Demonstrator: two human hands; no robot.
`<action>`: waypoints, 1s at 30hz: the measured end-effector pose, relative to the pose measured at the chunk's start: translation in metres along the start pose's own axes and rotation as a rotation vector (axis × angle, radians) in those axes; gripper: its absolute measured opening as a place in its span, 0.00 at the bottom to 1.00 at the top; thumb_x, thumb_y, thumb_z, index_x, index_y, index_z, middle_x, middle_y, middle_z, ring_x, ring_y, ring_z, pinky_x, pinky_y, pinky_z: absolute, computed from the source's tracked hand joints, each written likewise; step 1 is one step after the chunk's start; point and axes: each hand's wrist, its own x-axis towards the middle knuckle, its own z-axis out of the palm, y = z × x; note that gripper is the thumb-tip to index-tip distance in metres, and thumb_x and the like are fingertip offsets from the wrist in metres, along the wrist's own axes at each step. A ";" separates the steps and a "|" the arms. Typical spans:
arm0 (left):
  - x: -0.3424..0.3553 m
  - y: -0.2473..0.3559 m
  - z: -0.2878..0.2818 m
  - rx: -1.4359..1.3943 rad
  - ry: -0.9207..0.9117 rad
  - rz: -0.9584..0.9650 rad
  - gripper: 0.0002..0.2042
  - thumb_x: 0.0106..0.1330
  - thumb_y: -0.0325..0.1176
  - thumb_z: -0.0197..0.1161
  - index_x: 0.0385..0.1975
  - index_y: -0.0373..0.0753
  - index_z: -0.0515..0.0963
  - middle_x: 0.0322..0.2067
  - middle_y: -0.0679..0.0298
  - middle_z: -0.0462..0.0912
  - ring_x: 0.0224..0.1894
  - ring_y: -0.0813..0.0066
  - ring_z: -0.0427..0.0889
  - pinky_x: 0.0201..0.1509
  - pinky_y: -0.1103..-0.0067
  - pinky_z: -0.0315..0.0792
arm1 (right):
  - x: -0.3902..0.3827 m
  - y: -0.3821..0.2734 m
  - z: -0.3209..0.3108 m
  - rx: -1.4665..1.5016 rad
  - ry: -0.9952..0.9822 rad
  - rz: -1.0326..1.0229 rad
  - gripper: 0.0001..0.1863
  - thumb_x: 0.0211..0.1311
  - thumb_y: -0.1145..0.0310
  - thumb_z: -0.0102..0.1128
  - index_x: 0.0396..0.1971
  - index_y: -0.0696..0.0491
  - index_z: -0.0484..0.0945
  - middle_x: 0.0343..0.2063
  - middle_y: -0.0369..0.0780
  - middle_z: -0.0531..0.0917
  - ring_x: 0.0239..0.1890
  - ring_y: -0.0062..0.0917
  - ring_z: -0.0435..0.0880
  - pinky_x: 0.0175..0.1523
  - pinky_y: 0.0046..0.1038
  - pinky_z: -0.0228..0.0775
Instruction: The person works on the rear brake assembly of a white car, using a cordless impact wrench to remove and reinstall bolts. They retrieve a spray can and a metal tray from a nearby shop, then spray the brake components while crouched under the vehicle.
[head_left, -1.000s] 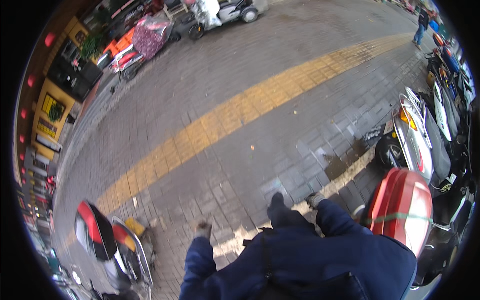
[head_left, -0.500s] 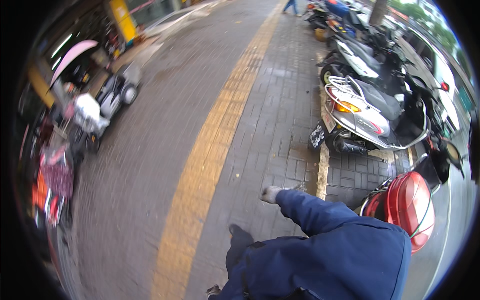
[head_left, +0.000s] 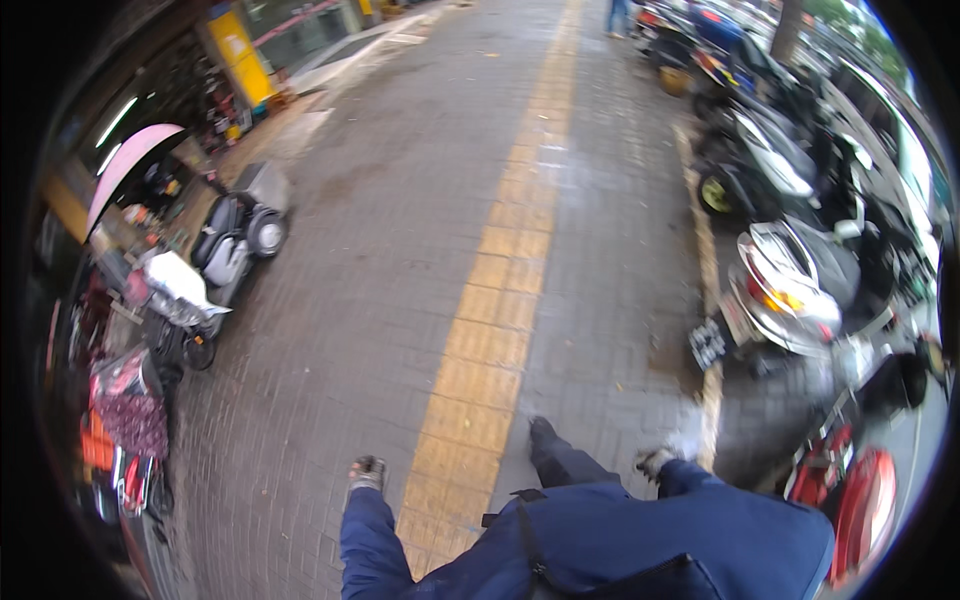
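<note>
Pavement (head_left: 330,330): yellow strip (head_left: 487,330) between hands.
Left hand (head_left: 367,472), right hand (head_left: 655,462): grip unclear.
Silver scooter (head_left: 803,325): ahead-right of right hand, likely aside for passage.

A yellow, grid-patterned paving strip (head_left: 485,340) crosses grey brick-patterned paving (head_left: 320,290). Near, the fabric jacket (head_left: 690,535) is navy. Right, a rounded glossy box (head_left: 868,500) is red; left, a curved canopy (head_left: 130,160) is pink.
</note>
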 end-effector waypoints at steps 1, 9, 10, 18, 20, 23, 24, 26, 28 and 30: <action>0.015 0.013 0.009 0.062 0.030 0.085 0.17 0.55 0.39 0.64 0.42 0.39 0.78 0.33 0.57 0.82 0.31 0.68 0.82 0.34 0.71 0.78 | 0.004 -0.031 -0.021 -0.409 0.173 -0.267 0.25 0.58 0.44 0.52 0.41 0.51 0.80 0.41 0.42 0.82 0.46 0.33 0.79 0.53 0.29 0.68; 0.053 0.036 0.013 -0.201 -0.312 -0.681 0.19 0.59 0.43 0.60 0.43 0.34 0.76 0.31 0.57 0.81 0.27 0.64 0.81 0.27 0.69 0.79 | 0.008 -0.433 -0.239 0.012 0.374 -0.571 0.13 0.57 0.61 0.58 0.33 0.57 0.81 0.21 0.40 0.82 0.21 0.25 0.79 0.30 0.29 0.73; 0.072 0.036 0.010 -0.187 -0.366 -0.800 0.20 0.59 0.44 0.59 0.44 0.35 0.76 0.34 0.57 0.80 0.31 0.64 0.79 0.32 0.69 0.76 | 0.010 -0.478 -0.262 0.009 0.323 -0.527 0.20 0.54 0.55 0.59 0.38 0.56 0.80 0.35 0.47 0.83 0.40 0.37 0.81 0.46 0.32 0.72; 0.383 0.097 -0.041 0.587 -0.659 0.124 0.24 0.58 0.50 0.57 0.51 0.42 0.74 0.53 0.56 0.74 0.58 0.61 0.70 0.63 0.71 0.60 | 0.042 -0.697 -0.329 -0.037 0.221 -0.319 0.14 0.59 0.60 0.57 0.29 0.57 0.78 0.18 0.38 0.80 0.16 0.24 0.77 0.19 0.28 0.68; 0.475 0.152 -0.087 0.748 -0.551 0.271 0.25 0.55 0.48 0.61 0.51 0.42 0.74 0.52 0.55 0.75 0.57 0.60 0.71 0.62 0.71 0.62 | 0.042 -0.728 -0.332 0.001 0.145 -0.248 0.14 0.59 0.60 0.56 0.27 0.56 0.78 0.19 0.38 0.80 0.15 0.25 0.77 0.19 0.29 0.68; 0.589 0.240 -0.161 -0.059 -0.166 -0.293 0.21 0.53 0.46 0.65 0.43 0.41 0.77 0.43 0.56 0.80 0.49 0.63 0.78 0.53 0.70 0.70 | 0.054 -0.779 -0.343 0.214 0.047 -0.150 0.12 0.59 0.62 0.58 0.26 0.56 0.77 0.19 0.40 0.79 0.14 0.27 0.77 0.17 0.30 0.67; 0.624 0.266 -0.183 -0.014 -0.135 -0.267 0.22 0.54 0.48 0.64 0.44 0.41 0.77 0.44 0.56 0.80 0.49 0.63 0.78 0.54 0.71 0.70 | 0.064 -0.801 -0.349 0.240 0.009 -0.135 0.10 0.61 0.63 0.56 0.27 0.55 0.76 0.18 0.40 0.77 0.13 0.28 0.75 0.16 0.31 0.64; 0.695 0.308 -0.219 0.004 -0.077 -0.244 0.22 0.56 0.50 0.62 0.45 0.41 0.77 0.46 0.56 0.80 0.49 0.63 0.78 0.54 0.71 0.70 | 0.093 -0.857 -0.364 0.326 -0.003 -0.099 0.13 0.59 0.62 0.57 0.24 0.57 0.77 0.17 0.39 0.79 0.14 0.27 0.76 0.18 0.30 0.67; 0.751 0.329 -0.237 -0.051 -0.040 -0.271 0.22 0.56 0.50 0.61 0.45 0.42 0.77 0.46 0.56 0.79 0.49 0.63 0.78 0.55 0.72 0.69 | 0.120 -0.915 -0.382 0.308 -0.010 -0.063 0.12 0.59 0.63 0.57 0.24 0.57 0.78 0.17 0.39 0.79 0.14 0.27 0.76 0.18 0.30 0.67; 0.804 0.338 -0.246 0.013 -0.167 -0.333 0.22 0.59 0.49 0.56 0.49 0.42 0.74 0.49 0.56 0.77 0.52 0.60 0.75 0.56 0.69 0.68 | 0.147 -1.003 -0.414 0.293 -0.037 -0.040 0.11 0.59 0.63 0.57 0.24 0.56 0.78 0.17 0.39 0.79 0.14 0.27 0.76 0.19 0.30 0.68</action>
